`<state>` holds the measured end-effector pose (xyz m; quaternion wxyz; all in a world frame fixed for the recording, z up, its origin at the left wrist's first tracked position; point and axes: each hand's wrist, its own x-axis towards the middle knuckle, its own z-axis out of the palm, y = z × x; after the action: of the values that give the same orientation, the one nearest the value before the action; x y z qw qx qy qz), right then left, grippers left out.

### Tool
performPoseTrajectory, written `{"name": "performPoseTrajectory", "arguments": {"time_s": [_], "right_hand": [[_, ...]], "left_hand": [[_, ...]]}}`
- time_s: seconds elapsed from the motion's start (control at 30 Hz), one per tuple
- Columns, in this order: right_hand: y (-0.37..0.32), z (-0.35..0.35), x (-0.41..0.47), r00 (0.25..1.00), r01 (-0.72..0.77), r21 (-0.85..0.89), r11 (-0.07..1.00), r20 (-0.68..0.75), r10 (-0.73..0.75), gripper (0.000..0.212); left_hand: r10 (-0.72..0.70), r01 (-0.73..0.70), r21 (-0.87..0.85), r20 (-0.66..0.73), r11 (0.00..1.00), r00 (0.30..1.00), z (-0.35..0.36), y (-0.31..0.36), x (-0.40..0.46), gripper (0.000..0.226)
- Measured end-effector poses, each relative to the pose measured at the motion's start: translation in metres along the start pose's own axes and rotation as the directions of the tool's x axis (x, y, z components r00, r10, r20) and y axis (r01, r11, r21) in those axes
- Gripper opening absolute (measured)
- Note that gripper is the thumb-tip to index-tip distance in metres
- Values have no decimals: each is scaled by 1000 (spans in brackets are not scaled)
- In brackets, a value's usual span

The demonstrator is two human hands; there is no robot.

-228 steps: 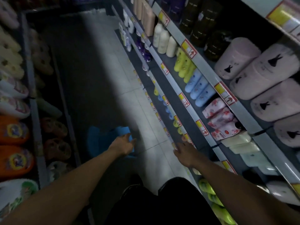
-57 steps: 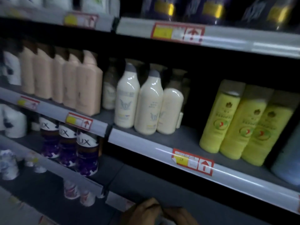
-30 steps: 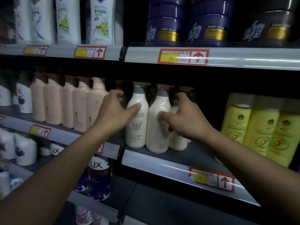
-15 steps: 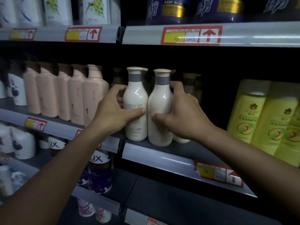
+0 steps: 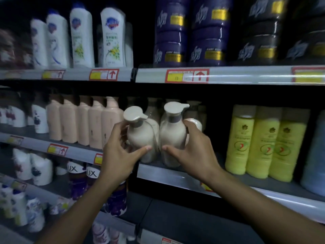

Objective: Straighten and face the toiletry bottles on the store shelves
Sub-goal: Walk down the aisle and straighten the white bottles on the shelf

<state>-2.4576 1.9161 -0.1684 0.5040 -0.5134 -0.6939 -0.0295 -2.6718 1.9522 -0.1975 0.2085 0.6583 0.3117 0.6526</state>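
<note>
1. My left hand [image 5: 119,154] grips the left cream bottle [image 5: 140,136], thumb across its front, fingers curled behind; the bottle tilts left.
2. My right hand [image 5: 191,154] grips the right cream bottle [image 5: 173,136], upright, thumb in front.
3. Both bottles are at the near edge of the middle shelf [image 5: 175,175], touching side by side.
4. Pink bottles [image 5: 95,124] stand left, yellow bottles [image 5: 263,143] right.
5. White bottles [image 5: 112,37] are on the shelf above.
</note>
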Motion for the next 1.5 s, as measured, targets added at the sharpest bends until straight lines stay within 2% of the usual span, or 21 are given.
{"name": "performPoseTrajectory", "arguments": {"time_s": [0.13, 0.23, 0.33, 0.43, 0.63, 0.8, 0.9, 1.0, 1.13, 1.3, 1.4, 1.5], "right_hand": [[-3, -24, -22, 986, 9, 141, 990, -164, 15, 79], [-8, -44, -39, 983, -9, 215, 977, -176, 48, 81], [-9, -60, -61, 995, -33, 220, 975, -89, 54, 76], [-1, -62, -87, 996, -87, 198, 976, 35, 82, 70], [35, -38, -146, 972, -170, 205, 964, 195, 130, 59], [71, -8, -190, 922, -293, 236, 927, 327, 208, 52], [91, 12, -205, 890, -363, 244, 899, 376, 258, 56], [110, 29, -211, 859, -421, 235, 876, 414, 302, 49], [132, 47, -200, 852, -447, 218, 868, 401, 337, 51], [156, 63, -167, 849, -493, 195, 848, 324, 418, 50], [169, 73, -148, 845, -514, 150, 845, 260, 468, 53], [182, 82, -137, 820, -558, 103, 824, 222, 527, 47]], "left_hand": [[53, -62, -66, -123, 996, 991, -13, 33, -22, 76], [92, -94, -10, -114, 995, 989, -28, 59, -36, 72], [1, 0, 43, -38, 999, 999, -39, 69, -51, 75], [-160, 157, 67, 46, 985, 986, -35, 59, -72, 78], [-357, 309, 240, 192, 920, 914, -17, 7, -128, 74], [-493, 432, 254, 276, 866, 825, 6, -30, -170, 69], [-555, 497, 252, 287, 830, 781, 15, -53, -181, 65], [-596, 539, 263, 262, 801, 759, 25, -75, -185, 62], [-609, 552, 268, 233, 790, 758, 38, -101, -170, 60], [-603, 558, 253, 162, 790, 781, 62, -129, -131, 67], [-590, 552, 242, 128, 798, 797, 78, -146, -109, 63], [-583, 554, 215, 110, 804, 805, 88, -164, -97, 75]]}}
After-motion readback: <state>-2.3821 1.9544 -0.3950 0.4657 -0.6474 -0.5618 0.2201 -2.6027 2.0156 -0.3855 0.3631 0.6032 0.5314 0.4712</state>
